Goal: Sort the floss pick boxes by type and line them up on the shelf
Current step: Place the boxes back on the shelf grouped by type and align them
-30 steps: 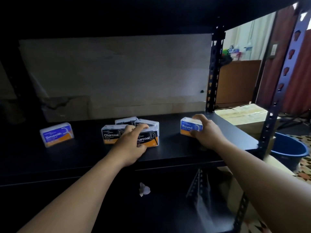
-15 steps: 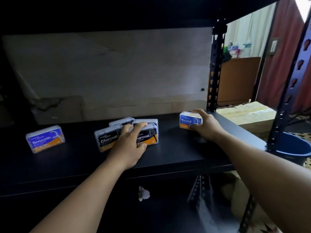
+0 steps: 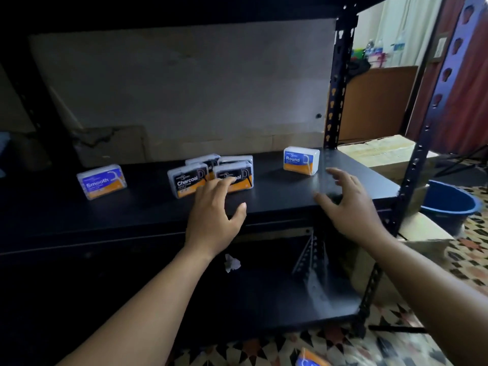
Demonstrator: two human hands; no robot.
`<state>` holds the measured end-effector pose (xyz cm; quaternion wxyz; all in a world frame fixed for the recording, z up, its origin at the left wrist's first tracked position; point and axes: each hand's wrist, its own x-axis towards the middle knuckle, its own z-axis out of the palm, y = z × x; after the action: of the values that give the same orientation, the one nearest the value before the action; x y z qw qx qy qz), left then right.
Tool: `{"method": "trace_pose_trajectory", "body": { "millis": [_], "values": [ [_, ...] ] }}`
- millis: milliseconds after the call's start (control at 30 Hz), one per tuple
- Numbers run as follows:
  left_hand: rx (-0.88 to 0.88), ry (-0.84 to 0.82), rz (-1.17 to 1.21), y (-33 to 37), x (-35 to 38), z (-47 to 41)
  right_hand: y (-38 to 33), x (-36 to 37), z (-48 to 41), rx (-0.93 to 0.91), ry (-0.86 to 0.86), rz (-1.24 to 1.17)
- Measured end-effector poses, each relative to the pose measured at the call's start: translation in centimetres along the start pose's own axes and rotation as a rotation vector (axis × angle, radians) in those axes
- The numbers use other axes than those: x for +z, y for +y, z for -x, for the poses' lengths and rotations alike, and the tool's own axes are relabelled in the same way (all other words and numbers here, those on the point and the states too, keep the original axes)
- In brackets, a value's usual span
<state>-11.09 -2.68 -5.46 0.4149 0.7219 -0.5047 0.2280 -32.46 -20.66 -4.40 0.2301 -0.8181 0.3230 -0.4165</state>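
On the black shelf (image 3: 290, 196) a blue "Smooth" box (image 3: 101, 181) stands at the left. Several black "Charcoal" boxes cluster in the middle, the front left one (image 3: 186, 179) beside the front right one (image 3: 236, 174), with two more behind. A blue "Round" box (image 3: 301, 161) stands alone at the right. My left hand (image 3: 215, 215) hovers open just in front of the Charcoal boxes, fingertips near the right one. My right hand (image 3: 346, 204) is open above the shelf's front edge, apart from the Round box. Another blue and orange box (image 3: 310, 359) lies on the floor.
Black perforated uprights (image 3: 336, 83) frame the shelf's right end. A lower shelf (image 3: 264, 294) holds a scrap of white paper (image 3: 231, 263). Cardboard boxes (image 3: 383, 151) and a blue bucket (image 3: 449, 204) sit to the right on a patterned floor.
My right hand has let go of the Round box and drawn back toward the shelf's front edge. My left hand has lifted off the Charcoal boxes and pulled back.
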Motion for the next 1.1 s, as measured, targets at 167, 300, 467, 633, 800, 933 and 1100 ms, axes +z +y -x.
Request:
{"method": "trace_pose_trajectory", "body": {
  "millis": [167,300,467,633,800,933,1100],
  "values": [
    [-0.089,0.013,0.161,1.8,-1.3,6.6,0.5,-0.3,7.8,-0.039,-0.125,-0.074],
    [-0.303,-0.395,0.350,2.8,-1.7,8.0,1.3,-0.6,10.1,0.127,-0.608,-0.050],
    [-0.293,-1.225,-0.024,3.4,-2.6,10.4,3.0,-1.2,13.3,0.226,-1.094,0.414],
    [-0.293,-1.456,-0.233,2.5,0.6,12.6,5.6,-0.7,15.0,0.244,-0.983,0.380],
    [-0.200,-1.489,-0.178,3.2,6.2,14.4,9.4,1.5,16.8,0.250,-1.130,0.498],
    [-0.092,-1.534,-0.175,2.9,10.3,17.2,13.0,4.4,18.8,0.236,-1.180,0.535],
    [-0.097,-1.723,-0.193,0.1,13.2,23.3,17.0,8.8,23.4,0.299,-1.344,0.535]
  ]
}}
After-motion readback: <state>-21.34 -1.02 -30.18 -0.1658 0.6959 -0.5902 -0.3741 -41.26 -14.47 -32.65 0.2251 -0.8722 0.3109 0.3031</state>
